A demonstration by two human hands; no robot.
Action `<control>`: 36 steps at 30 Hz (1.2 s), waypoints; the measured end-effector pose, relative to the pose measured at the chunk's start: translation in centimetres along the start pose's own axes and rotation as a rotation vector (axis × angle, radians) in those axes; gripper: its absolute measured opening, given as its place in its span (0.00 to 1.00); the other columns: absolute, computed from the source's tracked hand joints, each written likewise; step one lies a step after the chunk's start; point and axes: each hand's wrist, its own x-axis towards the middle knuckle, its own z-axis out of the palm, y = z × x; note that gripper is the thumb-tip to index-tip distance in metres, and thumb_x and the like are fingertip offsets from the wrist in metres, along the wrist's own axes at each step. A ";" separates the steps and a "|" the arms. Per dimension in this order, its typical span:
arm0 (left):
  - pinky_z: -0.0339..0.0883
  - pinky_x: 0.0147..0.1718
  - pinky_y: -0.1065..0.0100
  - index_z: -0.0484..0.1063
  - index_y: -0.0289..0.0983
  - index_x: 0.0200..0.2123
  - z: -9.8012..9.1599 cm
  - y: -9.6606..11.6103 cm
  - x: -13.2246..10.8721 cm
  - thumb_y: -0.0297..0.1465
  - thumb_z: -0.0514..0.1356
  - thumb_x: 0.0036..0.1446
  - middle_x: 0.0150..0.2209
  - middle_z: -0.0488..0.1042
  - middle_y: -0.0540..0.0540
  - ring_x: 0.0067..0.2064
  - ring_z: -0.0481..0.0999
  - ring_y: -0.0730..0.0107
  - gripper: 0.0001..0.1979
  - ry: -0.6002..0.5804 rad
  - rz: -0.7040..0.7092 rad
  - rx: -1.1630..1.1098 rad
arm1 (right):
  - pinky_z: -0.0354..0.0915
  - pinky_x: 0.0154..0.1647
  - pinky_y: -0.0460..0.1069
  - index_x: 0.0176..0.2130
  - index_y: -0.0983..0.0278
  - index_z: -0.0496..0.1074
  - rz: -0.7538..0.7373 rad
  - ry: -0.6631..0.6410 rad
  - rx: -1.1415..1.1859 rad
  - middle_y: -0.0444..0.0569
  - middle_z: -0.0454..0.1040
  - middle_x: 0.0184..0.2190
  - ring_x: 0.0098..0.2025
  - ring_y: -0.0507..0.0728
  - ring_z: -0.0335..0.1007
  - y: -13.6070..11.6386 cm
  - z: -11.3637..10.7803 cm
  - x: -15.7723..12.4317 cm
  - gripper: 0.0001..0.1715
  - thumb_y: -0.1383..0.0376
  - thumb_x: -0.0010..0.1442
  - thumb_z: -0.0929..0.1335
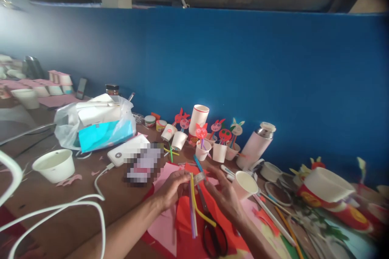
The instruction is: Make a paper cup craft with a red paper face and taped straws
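Observation:
My left hand is closed around the upper ends of several thin drinking straws, purple, white and yellow, which hang downward. The yellow one bends out to the right. Between both hands is a short translucent strip that looks like clear tape; the fingers of my right hand pinch its right end. A blue straw tip shows just above it. Under the hands, black-handled scissors lie on red paper, partly covered by the straws.
Beyond the hands stand paper cups with red paper faces on straws. A pink flask and an open cup are to the right. Leftward are a phone, a white power bank, a plastic bag and white cables.

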 end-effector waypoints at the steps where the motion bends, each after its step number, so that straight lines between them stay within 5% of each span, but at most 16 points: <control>1: 0.67 0.27 0.71 0.71 0.31 0.31 0.0 0.0 0.0 0.29 0.61 0.49 0.26 0.74 0.45 0.25 0.75 0.70 0.07 -0.008 0.008 -0.006 | 0.69 0.37 0.48 0.51 0.62 0.67 -0.014 -0.037 -0.008 0.51 0.72 0.46 0.40 0.56 0.72 0.0 0.4 0.0 0.23 0.62 0.55 0.65; 4: 0.65 0.25 0.72 0.70 0.31 0.31 -0.2 -0.1 -0.1 0.30 0.60 0.49 0.26 0.74 0.45 0.23 0.74 0.71 0.07 -0.014 -0.005 -0.002 | 0.69 0.37 0.48 0.54 0.60 0.65 0.002 -0.104 -0.033 0.49 0.71 0.49 0.35 0.53 0.72 0.3 1.2 -0.1 0.26 0.65 0.54 0.65; 12: 0.67 0.23 0.69 0.68 0.34 0.33 -0.2 0.4 0.1 0.35 0.63 0.48 0.25 0.73 0.46 0.25 0.74 0.68 0.12 0.060 -0.001 0.001 | 0.67 0.34 0.48 0.41 0.64 0.73 0.031 -0.083 -0.003 0.49 0.77 0.33 0.35 0.57 0.72 2.5 0.9 0.4 0.16 0.58 0.58 0.64; 18: 0.61 0.20 0.76 0.70 0.34 0.30 -0.9 0.6 0.5 0.33 0.67 0.46 0.22 0.65 0.54 0.22 0.66 0.79 0.11 0.230 0.133 -0.063 | 0.68 0.30 0.49 0.42 0.67 0.72 0.114 -0.082 0.060 0.51 0.78 0.31 0.31 0.58 0.74 4.4 1.0 0.7 0.21 0.54 0.57 0.63; 26: 0.62 0.21 0.74 0.67 0.34 0.27 -0.7 0.8 0.5 0.28 0.64 0.48 0.20 0.67 0.52 0.22 0.66 0.77 0.07 0.181 0.141 -0.124 | 0.65 0.31 0.49 0.37 0.65 0.73 0.112 -0.046 -0.129 0.51 0.77 0.27 0.32 0.60 0.74 3.8 0.5 0.7 0.16 0.60 0.58 0.61; 33: 0.65 0.24 0.74 0.67 0.32 0.30 -0.2 0.7 0.1 0.25 0.63 0.47 0.25 0.73 0.46 0.24 0.71 0.75 0.07 0.167 0.104 -0.162 | 0.60 0.49 0.57 0.46 0.61 0.70 -0.100 0.076 -0.380 0.54 0.69 0.50 0.51 0.62 0.64 3.4 1.3 -0.1 0.17 0.61 0.60 0.61; 36: 0.66 0.24 0.74 0.67 0.33 0.29 0.1 0.3 0.0 0.27 0.65 0.46 0.27 0.75 0.45 0.25 0.72 0.75 0.09 0.135 0.088 -0.147 | 0.60 0.50 0.57 0.45 0.60 0.72 -0.149 0.074 -0.305 0.52 0.72 0.46 0.49 0.63 0.65 1.5 1.5 -0.4 0.17 0.58 0.58 0.64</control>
